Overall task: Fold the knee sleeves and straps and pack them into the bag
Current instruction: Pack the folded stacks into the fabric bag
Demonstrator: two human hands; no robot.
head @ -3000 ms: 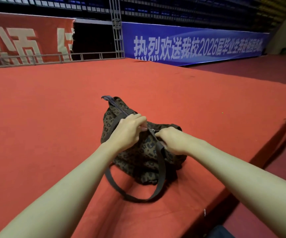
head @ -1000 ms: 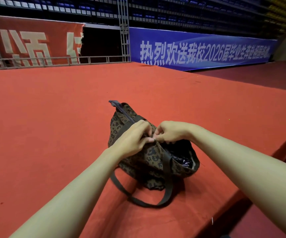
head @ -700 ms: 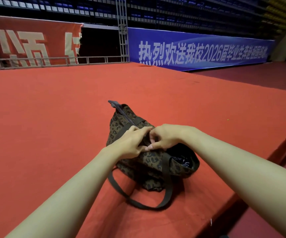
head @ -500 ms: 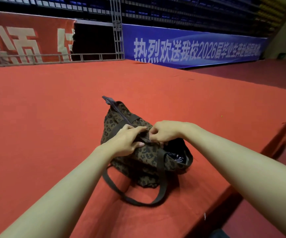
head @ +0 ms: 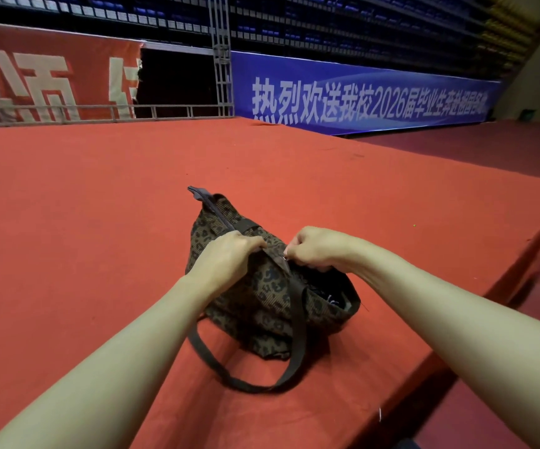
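STEP: zip closure (judged final) | BAG: brown leopard-print fabric bag [head: 271, 293] at frame centre on red carpeted platform [head: 84, 205] | LEFT: left hand [head: 229, 260] grips bag top | RIGHT: right hand [head: 317, 249] pinches metal zipper pull [head: 284, 260] | NEXT: pull drawn along the open section at right.

Both bare forearms reach from the lower corners toward frame centre. The left hand [head: 229, 259] is curled, gripping; the right hand [head: 317, 247] is fisted just right of it, fingertips pinching.

Bag [head: 271, 296] was brown with dark leopard spots — strap [head: 296, 345] dark brown; carpet [head: 100, 205] red; banner [head: 359, 95] blue, white lettering.
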